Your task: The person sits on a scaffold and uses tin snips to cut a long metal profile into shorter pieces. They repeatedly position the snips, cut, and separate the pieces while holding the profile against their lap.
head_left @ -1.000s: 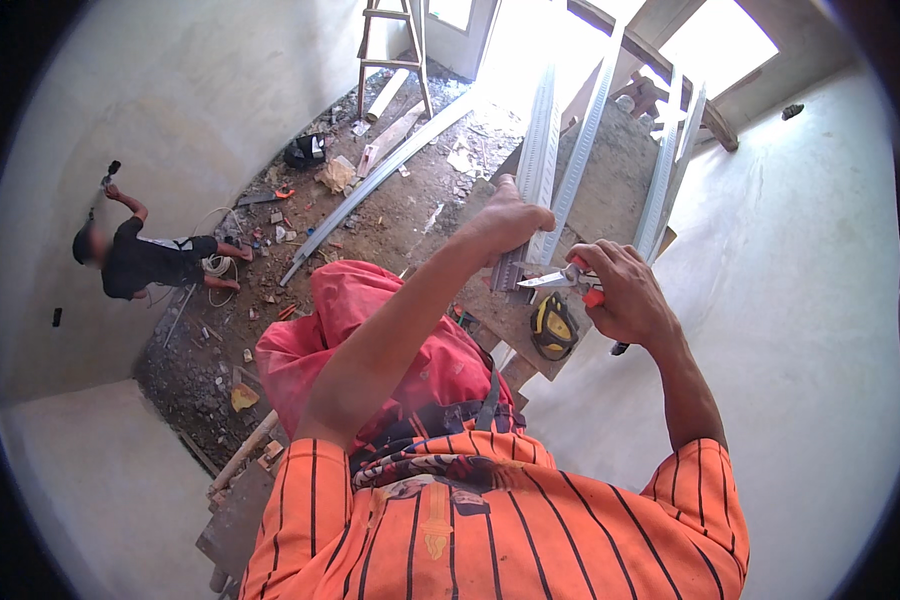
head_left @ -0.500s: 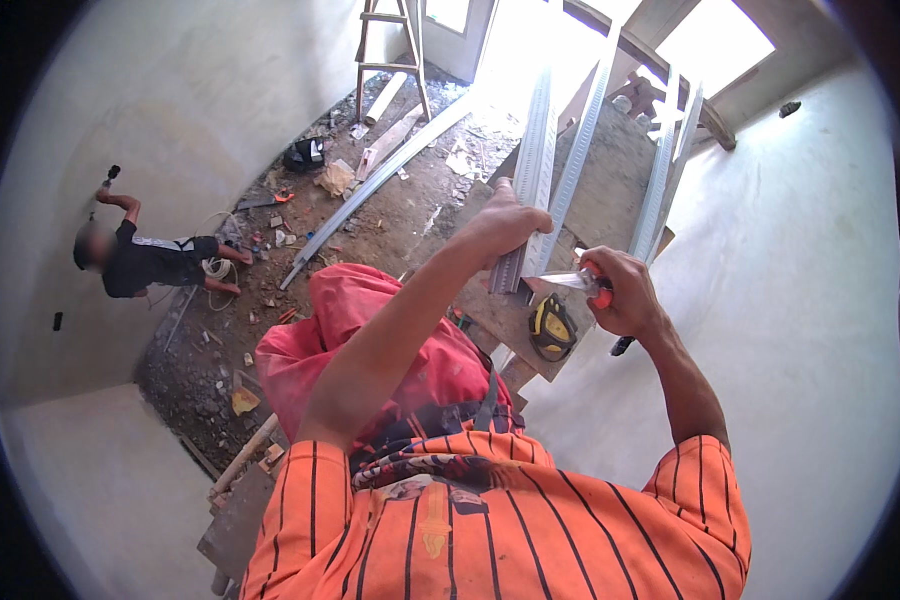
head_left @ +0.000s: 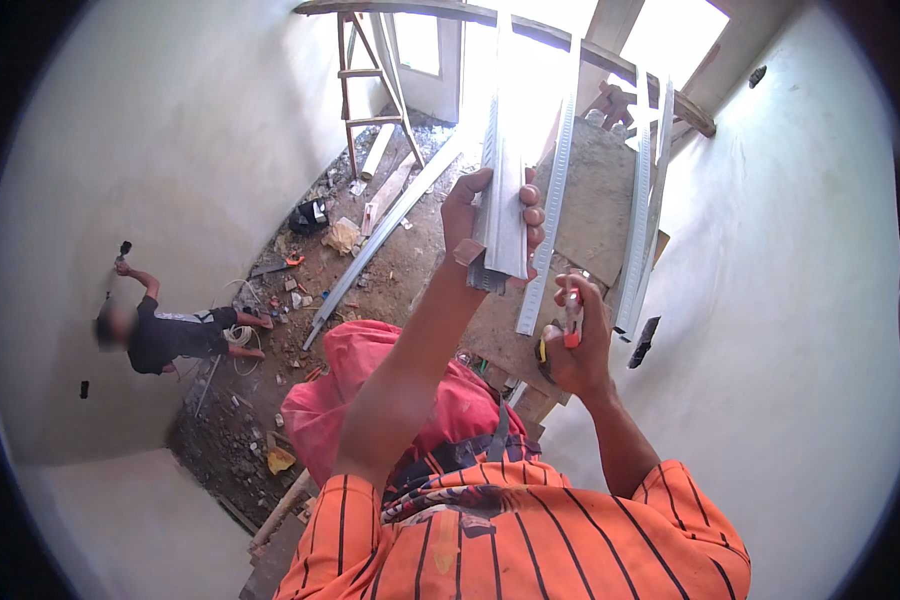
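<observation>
My left hand (head_left: 460, 215) is wrapped around a galvanised metal channel (head_left: 508, 235), its thumb on one side and fingertips on the other. The channel's near end is lifted toward me and shows its folded profile; its far part fades into the bright light. Right of it, my right hand (head_left: 587, 355) is closed around red-handled tin snips (head_left: 573, 318), which point away from me, their blades hard to make out. Partly behind that hand, a yellow and black tape measure (head_left: 544, 350) lies on the board. Beside the held channel, another perforated metal channel (head_left: 547, 225) lies on the work board (head_left: 595, 215).
More metal channels (head_left: 638, 225) lie at the right, near a wall. Another long strip (head_left: 380, 235) crosses the debris-covered floor. A wooden ladder (head_left: 370, 95) stands at the back. At left, a person in dark clothes (head_left: 180, 338) reaches to the wall.
My left hand has raised the near end of the channel and now grips it from below. My right hand has drawn the snips back from the channel's end and turned them upward.
</observation>
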`<state>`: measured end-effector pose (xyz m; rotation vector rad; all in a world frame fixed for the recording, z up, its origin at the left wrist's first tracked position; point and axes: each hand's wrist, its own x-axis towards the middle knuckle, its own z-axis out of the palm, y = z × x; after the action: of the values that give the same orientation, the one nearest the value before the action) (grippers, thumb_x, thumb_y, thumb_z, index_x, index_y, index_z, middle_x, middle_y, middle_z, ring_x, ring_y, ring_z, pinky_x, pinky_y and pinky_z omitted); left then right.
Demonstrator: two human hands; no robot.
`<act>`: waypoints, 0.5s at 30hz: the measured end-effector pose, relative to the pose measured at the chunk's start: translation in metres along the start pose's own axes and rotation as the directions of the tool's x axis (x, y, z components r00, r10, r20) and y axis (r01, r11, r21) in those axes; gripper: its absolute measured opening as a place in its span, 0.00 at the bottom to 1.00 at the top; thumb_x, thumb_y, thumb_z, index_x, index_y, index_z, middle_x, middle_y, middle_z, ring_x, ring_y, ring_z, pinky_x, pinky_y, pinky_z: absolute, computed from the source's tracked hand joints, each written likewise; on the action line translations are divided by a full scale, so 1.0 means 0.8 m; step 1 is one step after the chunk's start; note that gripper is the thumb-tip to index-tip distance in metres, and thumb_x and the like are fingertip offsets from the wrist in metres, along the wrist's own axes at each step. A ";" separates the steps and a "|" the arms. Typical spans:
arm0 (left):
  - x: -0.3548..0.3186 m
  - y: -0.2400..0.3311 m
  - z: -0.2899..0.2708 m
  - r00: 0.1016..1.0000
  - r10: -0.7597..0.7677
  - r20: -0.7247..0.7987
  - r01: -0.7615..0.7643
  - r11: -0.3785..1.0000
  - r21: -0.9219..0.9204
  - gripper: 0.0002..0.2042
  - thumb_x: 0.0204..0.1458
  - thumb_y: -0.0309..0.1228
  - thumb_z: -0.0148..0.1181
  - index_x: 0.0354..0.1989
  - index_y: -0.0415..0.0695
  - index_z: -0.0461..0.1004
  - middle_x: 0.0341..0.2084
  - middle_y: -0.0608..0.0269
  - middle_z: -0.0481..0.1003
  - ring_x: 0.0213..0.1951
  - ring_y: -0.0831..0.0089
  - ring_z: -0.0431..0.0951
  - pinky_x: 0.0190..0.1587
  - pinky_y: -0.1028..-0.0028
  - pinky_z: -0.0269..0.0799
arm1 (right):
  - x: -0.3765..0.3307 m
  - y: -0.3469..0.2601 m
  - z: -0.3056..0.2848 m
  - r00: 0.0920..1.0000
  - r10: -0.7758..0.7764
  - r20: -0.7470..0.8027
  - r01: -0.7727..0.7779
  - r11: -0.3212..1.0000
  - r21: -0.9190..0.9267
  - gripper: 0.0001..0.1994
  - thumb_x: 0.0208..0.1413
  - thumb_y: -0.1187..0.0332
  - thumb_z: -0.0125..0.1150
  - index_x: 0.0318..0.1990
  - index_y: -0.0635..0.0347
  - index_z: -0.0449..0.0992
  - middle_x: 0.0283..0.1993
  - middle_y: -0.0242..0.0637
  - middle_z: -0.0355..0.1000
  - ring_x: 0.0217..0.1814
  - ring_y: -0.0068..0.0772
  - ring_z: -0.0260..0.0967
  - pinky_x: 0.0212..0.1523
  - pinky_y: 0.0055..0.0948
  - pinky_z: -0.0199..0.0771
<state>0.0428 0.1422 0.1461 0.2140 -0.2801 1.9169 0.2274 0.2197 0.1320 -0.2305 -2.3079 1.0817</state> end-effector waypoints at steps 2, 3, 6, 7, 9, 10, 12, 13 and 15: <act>-0.003 0.002 0.001 0.992 0.038 -0.118 -0.019 0.987 0.162 0.17 0.52 0.39 0.48 0.43 0.37 0.66 0.27 0.53 0.72 0.27 0.60 0.77 0.29 0.63 0.79 | 0.002 -0.013 -0.007 0.991 -0.132 0.014 0.132 0.972 -0.195 0.29 0.35 0.80 0.50 0.52 0.63 0.62 0.44 0.44 0.64 0.47 0.42 0.62 0.51 0.35 0.62; -0.005 0.003 0.000 0.983 0.054 -0.177 -0.010 0.970 0.242 0.16 0.52 0.39 0.48 0.42 0.38 0.66 0.25 0.54 0.72 0.25 0.61 0.77 0.27 0.63 0.79 | 0.004 -0.016 -0.010 0.991 -0.132 -0.030 0.120 0.959 -0.256 0.30 0.33 0.79 0.52 0.52 0.62 0.63 0.43 0.43 0.64 0.45 0.42 0.62 0.50 0.36 0.61; 0.004 -0.016 0.008 0.927 0.176 -0.331 -0.018 0.903 0.430 0.12 0.51 0.38 0.48 0.36 0.41 0.65 0.21 0.57 0.72 0.18 0.66 0.75 0.21 0.66 0.76 | 0.010 -0.016 -0.031 0.986 -0.131 -0.103 0.083 0.923 -0.375 0.32 0.28 0.79 0.57 0.51 0.59 0.64 0.41 0.40 0.64 0.42 0.41 0.62 0.47 0.37 0.58; 0.011 -0.025 0.009 0.914 0.203 -0.351 -0.020 0.887 0.461 0.12 0.51 0.38 0.48 0.36 0.41 0.64 0.21 0.57 0.72 0.18 0.67 0.75 0.21 0.66 0.76 | 0.012 -0.019 -0.043 0.988 -0.120 -0.100 0.075 0.927 -0.367 0.32 0.28 0.79 0.57 0.51 0.59 0.64 0.41 0.40 0.64 0.42 0.41 0.62 0.47 0.37 0.58; 0.025 -0.046 0.015 0.891 0.226 -0.393 -0.019 0.885 0.466 0.12 0.51 0.38 0.47 0.37 0.42 0.61 0.21 0.58 0.71 0.17 0.68 0.73 0.19 0.68 0.73 | 0.010 -0.020 -0.058 0.990 -0.072 -0.123 0.025 0.937 -0.348 0.32 0.29 0.79 0.56 0.51 0.60 0.63 0.41 0.40 0.64 0.42 0.39 0.61 0.46 0.36 0.58; 0.031 -0.054 0.017 0.876 0.241 -0.417 -0.011 0.875 0.483 0.13 0.51 0.38 0.47 0.38 0.43 0.60 0.20 0.58 0.71 0.17 0.68 0.73 0.18 0.69 0.72 | 0.005 -0.017 -0.060 0.987 -0.060 -0.147 0.002 0.930 -0.368 0.32 0.30 0.80 0.56 0.52 0.60 0.63 0.41 0.39 0.63 0.42 0.39 0.61 0.46 0.37 0.58; 0.041 -0.068 0.018 0.843 0.272 -0.465 0.010 0.855 0.518 0.13 0.51 0.39 0.47 0.39 0.43 0.59 0.20 0.59 0.70 0.17 0.68 0.73 0.18 0.70 0.71 | -0.003 -0.015 -0.061 0.979 -0.035 -0.199 -0.049 0.914 -0.402 0.31 0.31 0.80 0.56 0.52 0.59 0.63 0.40 0.39 0.63 0.42 0.39 0.61 0.47 0.37 0.57; 0.048 -0.077 0.016 0.842 0.263 -0.471 0.023 0.855 0.518 0.11 0.50 0.39 0.50 0.35 0.45 0.64 0.21 0.59 0.72 0.19 0.69 0.75 0.21 0.71 0.75 | -0.009 -0.016 -0.066 0.972 -0.022 -0.234 -0.088 0.891 -0.446 0.31 0.32 0.80 0.56 0.52 0.59 0.63 0.40 0.39 0.63 0.43 0.39 0.61 0.47 0.38 0.57; 0.066 -0.096 0.013 0.832 0.257 -0.491 0.041 0.854 0.518 0.12 0.49 0.39 0.50 0.35 0.46 0.63 0.21 0.60 0.71 0.19 0.69 0.74 0.21 0.70 0.75 | -0.018 -0.018 -0.075 0.953 0.001 -0.304 -0.169 0.834 -0.525 0.31 0.33 0.81 0.55 0.53 0.59 0.62 0.40 0.38 0.63 0.43 0.39 0.61 0.47 0.38 0.55</act>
<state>0.0959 0.2125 0.1777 -0.0153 0.6316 2.0478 0.2744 0.2435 0.1673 -0.6759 -2.2891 0.3546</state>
